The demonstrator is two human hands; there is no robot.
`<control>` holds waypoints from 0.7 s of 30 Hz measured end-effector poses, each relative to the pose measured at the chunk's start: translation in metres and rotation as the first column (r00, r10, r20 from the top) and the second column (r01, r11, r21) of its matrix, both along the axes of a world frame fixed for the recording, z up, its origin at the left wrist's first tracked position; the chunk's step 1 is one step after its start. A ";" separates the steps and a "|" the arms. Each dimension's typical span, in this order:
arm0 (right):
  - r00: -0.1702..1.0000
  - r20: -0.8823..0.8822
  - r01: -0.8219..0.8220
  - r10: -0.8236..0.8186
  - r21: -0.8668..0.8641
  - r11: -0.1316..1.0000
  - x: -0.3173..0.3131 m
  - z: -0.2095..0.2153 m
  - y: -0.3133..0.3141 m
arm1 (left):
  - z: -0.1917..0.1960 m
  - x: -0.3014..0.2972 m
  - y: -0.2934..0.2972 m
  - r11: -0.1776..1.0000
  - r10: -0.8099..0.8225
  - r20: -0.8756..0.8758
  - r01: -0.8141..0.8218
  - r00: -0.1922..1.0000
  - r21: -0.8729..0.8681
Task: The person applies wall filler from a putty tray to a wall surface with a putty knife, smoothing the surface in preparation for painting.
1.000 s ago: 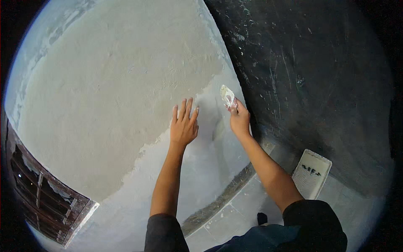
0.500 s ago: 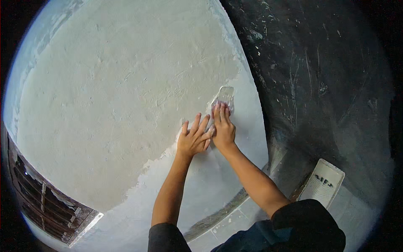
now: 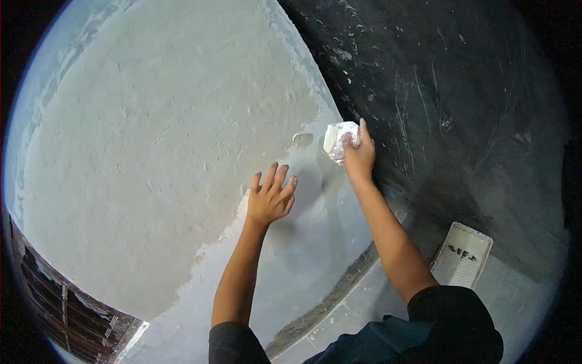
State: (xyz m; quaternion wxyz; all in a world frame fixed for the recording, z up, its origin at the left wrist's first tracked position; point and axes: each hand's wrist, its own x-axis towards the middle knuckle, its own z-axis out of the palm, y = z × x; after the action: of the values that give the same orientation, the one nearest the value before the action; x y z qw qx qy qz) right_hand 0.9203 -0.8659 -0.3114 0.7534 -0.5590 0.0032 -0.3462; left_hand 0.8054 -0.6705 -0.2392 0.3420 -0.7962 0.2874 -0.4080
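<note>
1. In the head view, the right hand [image 3: 360, 156] is pinching a white-smeared scraper [image 3: 334, 138] near the wall's [image 3: 163, 145] dark-bordered edge; the left hand [image 3: 268, 199] is spreading, seemingly empty.
2. Scraper's probably handling light, stiffish, slippery; gripping the right edge is safest.
3. Free edge is pointing left; foreshortening is obscuring its long axis.

"Where's the tray [image 3: 459, 273]?"
"Four o'clock from the view's centre; the grille [image 3: 65, 303] sits at eight."
"And the right hand [image 3: 360, 159]?"
"At two o'clock from the left hand [image 3: 270, 203], scraper [image 3: 334, 139] in its grasp, the wall [image 3: 151, 151] before both."
</note>
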 end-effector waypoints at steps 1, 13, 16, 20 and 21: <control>0.998 0.057 0.022 -0.026 0.061 0.998 0.000 0.009 0.002 | 0.002 0.001 0.003 1.000 0.008 0.005 -0.008 1.000 0.005; 0.805 0.456 -0.146 0.380 -0.469 0.871 0.007 0.048 0.001 | 0.003 -0.002 0.006 0.989 0.098 0.049 -0.102 0.994 0.105; 0.854 0.515 0.215 -0.079 -0.211 0.953 0.049 0.049 -0.025 | 0.002 0.001 0.004 0.985 0.135 0.022 -0.136 0.991 0.107; 0.814 0.579 0.137 0.028 -0.240 0.961 0.021 0.056 -0.004 | 0.003 0.000 0.012 0.985 0.133 0.012 -0.133 0.991 0.112; 0.745 0.645 0.036 0.170 -0.294 0.955 0.011 0.056 0.004 | 0.001 0.002 0.011 0.986 0.135 -0.002 -0.134 0.991 0.094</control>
State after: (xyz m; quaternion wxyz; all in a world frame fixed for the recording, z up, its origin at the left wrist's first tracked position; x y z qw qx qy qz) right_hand 0.9317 -0.8620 -0.2550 0.6277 -0.5025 -0.3351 -0.4911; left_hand 0.8073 -0.6594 -0.2381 0.4044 -0.7986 0.2530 -0.3669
